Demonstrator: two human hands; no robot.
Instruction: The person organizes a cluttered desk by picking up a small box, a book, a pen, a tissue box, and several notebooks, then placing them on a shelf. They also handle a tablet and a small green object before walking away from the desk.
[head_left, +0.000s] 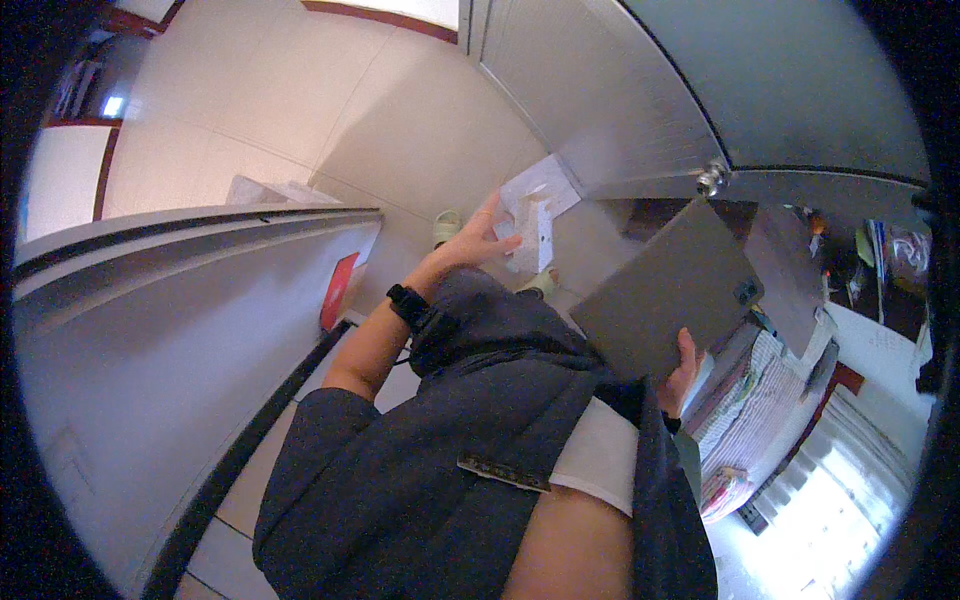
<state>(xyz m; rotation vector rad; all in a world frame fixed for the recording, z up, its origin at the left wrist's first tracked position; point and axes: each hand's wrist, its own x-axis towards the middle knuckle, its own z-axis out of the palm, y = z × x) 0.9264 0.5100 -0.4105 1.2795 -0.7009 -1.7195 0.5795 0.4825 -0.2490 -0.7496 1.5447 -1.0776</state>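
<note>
My left hand (484, 236), with a black watch (409, 306) on its wrist, reaches over the floor with thumb and fingers apart. It appears to hold nothing. Just beyond the fingertips lies a white speckled piece (546, 202) of irregular outline; whether the hand touches it is unclear. My right hand (681, 373) grips the lower edge of a flat grey-brown tablet or tablet case (664, 292), with a dark camera patch (746, 291) near its right corner. Most of the right-hand fingers are hidden behind it. Light green slippers (448, 225) show on my feet.
A grey door (600, 97) with a silver knob (712, 178) stands at the upper right, close to the tablet. A pale panel (187, 330) runs along the left, with a red item (339, 291) near its end. Folded striped bedding (757, 405) and a bright curtained window (832, 487) are at the right.
</note>
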